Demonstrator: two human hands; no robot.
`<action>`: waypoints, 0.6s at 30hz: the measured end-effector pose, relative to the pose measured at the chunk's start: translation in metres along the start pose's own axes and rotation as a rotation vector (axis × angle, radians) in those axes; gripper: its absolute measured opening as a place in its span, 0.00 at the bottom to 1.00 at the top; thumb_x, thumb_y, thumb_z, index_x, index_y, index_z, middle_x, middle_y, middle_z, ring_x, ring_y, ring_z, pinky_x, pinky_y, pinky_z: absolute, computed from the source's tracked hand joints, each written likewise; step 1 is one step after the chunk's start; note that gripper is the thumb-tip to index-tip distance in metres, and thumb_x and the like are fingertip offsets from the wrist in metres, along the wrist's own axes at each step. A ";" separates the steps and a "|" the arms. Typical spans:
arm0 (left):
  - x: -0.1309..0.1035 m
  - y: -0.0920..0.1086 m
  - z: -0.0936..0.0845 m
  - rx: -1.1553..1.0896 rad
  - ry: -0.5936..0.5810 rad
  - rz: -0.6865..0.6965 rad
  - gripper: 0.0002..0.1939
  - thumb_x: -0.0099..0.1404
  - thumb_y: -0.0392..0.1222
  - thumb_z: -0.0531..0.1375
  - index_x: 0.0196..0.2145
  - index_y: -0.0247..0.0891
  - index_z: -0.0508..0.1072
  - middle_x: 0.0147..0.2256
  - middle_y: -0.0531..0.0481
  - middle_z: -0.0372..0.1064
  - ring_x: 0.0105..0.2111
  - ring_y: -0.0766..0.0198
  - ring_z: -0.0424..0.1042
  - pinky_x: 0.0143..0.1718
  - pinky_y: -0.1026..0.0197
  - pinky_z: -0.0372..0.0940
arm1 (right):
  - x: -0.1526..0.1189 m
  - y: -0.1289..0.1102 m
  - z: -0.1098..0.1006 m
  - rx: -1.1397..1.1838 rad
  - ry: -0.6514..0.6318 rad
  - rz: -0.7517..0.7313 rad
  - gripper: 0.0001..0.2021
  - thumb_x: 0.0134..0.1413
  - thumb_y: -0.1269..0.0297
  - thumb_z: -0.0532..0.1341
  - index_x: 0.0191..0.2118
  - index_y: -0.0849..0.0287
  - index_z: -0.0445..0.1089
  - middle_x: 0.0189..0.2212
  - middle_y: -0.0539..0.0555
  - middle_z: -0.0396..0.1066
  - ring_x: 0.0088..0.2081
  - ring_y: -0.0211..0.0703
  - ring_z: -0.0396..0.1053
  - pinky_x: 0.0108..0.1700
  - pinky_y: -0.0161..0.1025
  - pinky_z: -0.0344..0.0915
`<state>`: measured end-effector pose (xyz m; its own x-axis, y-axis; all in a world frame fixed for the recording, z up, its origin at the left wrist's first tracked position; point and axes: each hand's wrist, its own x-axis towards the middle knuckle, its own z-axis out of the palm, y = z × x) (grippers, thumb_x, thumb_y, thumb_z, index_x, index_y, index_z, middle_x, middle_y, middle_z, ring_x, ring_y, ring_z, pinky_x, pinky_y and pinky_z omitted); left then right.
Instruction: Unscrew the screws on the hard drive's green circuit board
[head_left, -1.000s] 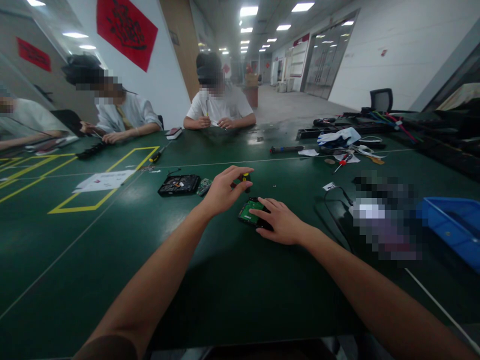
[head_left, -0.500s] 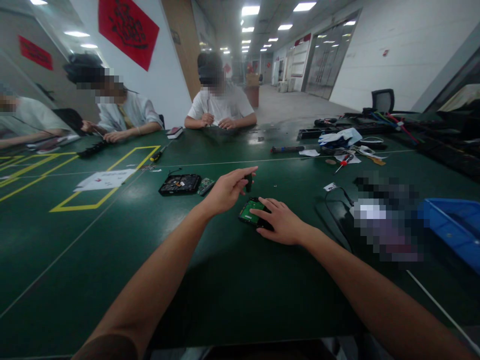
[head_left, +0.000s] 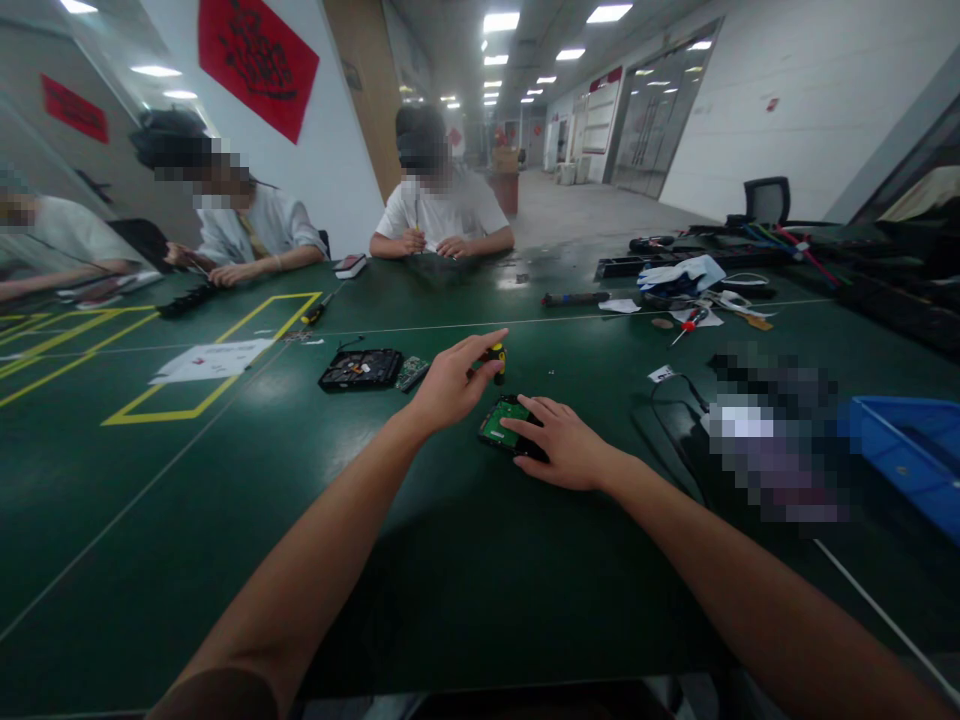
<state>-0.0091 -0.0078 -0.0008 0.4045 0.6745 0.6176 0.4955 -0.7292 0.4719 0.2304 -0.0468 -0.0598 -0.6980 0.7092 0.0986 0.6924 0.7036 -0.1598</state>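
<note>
- Plainly, the hard drive (head_left: 499,428) lies on the table (head_left: 450,570), green board facing up.
- Just beyond the drive, the left hand (head_left: 452,385) pinches a yellow-and-black handle (head_left: 498,353) between thumb and fingers.
- The right hand (head_left: 568,440), spread wide, rests on the drive's right side.
- Left of the drive sit a small circuit board (head_left: 413,374) and, further out, a black casing (head_left: 360,370).
- Well right of it stands a blue bin (head_left: 907,455).

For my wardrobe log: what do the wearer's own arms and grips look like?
The left grip and right grip are ungloved hands without visible rings. The left forearm and right forearm carry no watch; a dark edge, possibly a sleeve, appears bottom left.
</note>
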 end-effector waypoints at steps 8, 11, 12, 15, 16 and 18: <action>0.000 -0.004 0.000 0.042 0.030 -0.019 0.25 0.73 0.38 0.58 0.66 0.44 0.65 0.52 0.43 0.72 0.47 0.59 0.73 0.41 0.60 0.74 | 0.000 0.000 0.000 0.001 -0.004 -0.003 0.33 0.66 0.44 0.58 0.72 0.48 0.58 0.74 0.62 0.46 0.71 0.68 0.48 0.68 0.65 0.46; -0.001 -0.004 0.001 -0.029 -0.032 0.012 0.29 0.75 0.34 0.53 0.70 0.46 0.58 0.56 0.42 0.70 0.47 0.60 0.74 0.44 0.57 0.75 | -0.001 0.000 0.000 -0.002 -0.002 0.002 0.33 0.66 0.43 0.58 0.72 0.47 0.58 0.74 0.62 0.47 0.71 0.67 0.49 0.68 0.64 0.47; -0.001 -0.003 0.001 -0.042 -0.044 0.015 0.29 0.75 0.34 0.53 0.70 0.46 0.59 0.56 0.42 0.70 0.45 0.61 0.74 0.44 0.56 0.75 | -0.001 0.000 0.000 -0.004 0.001 0.004 0.33 0.66 0.43 0.59 0.72 0.47 0.58 0.74 0.62 0.47 0.70 0.67 0.49 0.68 0.64 0.48; 0.000 -0.001 0.001 -0.016 -0.026 0.006 0.24 0.74 0.36 0.56 0.66 0.45 0.66 0.51 0.44 0.72 0.42 0.62 0.73 0.44 0.57 0.74 | 0.000 0.000 0.000 -0.004 0.005 0.001 0.33 0.66 0.44 0.59 0.72 0.48 0.58 0.74 0.62 0.47 0.70 0.68 0.49 0.68 0.64 0.48; 0.000 -0.001 0.002 -0.001 -0.006 0.002 0.23 0.74 0.37 0.57 0.64 0.45 0.68 0.49 0.44 0.72 0.42 0.61 0.73 0.43 0.58 0.74 | 0.000 0.000 0.000 -0.003 0.005 0.000 0.33 0.66 0.44 0.59 0.72 0.48 0.58 0.74 0.62 0.47 0.70 0.68 0.49 0.68 0.64 0.48; 0.001 -0.001 0.002 0.020 0.033 -0.007 0.22 0.72 0.39 0.60 0.62 0.44 0.71 0.47 0.45 0.73 0.42 0.61 0.73 0.42 0.59 0.74 | 0.000 0.000 -0.001 -0.003 0.004 -0.002 0.33 0.66 0.44 0.59 0.72 0.48 0.58 0.74 0.62 0.47 0.70 0.68 0.49 0.68 0.64 0.47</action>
<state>-0.0080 -0.0066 -0.0017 0.3756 0.6748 0.6353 0.5137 -0.7221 0.4633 0.2305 -0.0469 -0.0591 -0.6986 0.7080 0.1034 0.6915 0.7052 -0.1567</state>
